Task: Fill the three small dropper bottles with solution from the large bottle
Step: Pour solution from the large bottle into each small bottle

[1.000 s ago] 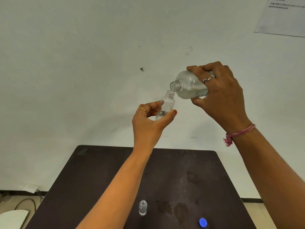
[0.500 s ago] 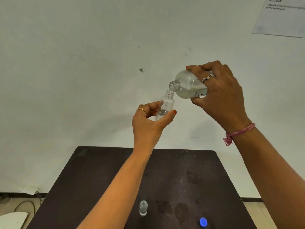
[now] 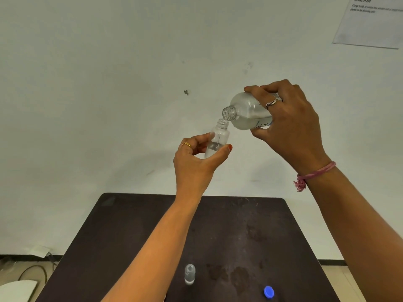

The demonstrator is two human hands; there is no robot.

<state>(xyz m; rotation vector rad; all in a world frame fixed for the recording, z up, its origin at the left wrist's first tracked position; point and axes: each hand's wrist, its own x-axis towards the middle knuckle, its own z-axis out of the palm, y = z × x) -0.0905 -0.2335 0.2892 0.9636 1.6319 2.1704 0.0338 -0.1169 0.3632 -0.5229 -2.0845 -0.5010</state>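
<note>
High above the table, my left hand [image 3: 197, 162] pinches a small clear dropper bottle [image 3: 219, 137] upright between thumb and fingers; a little liquid shows low inside it. My right hand [image 3: 290, 125] grips the large clear bottle [image 3: 246, 112], tipped nearly flat with its open neck just over the small bottle's mouth. A thin stream runs from one mouth into the other. On the dark table [image 3: 130, 225] below lie a clear dropper cap [image 3: 189, 273] and a blue cap [image 3: 268, 292].
A white wall fills the background, with a printed sheet [image 3: 370, 22] taped at the top right. Wet patches [image 3: 237, 277] mark the table near its front. A cable and a white object [image 3: 17, 288] lie on the floor to the left.
Both hands have held almost still while pouring. The liquid level in the small bottle looks slightly higher.
</note>
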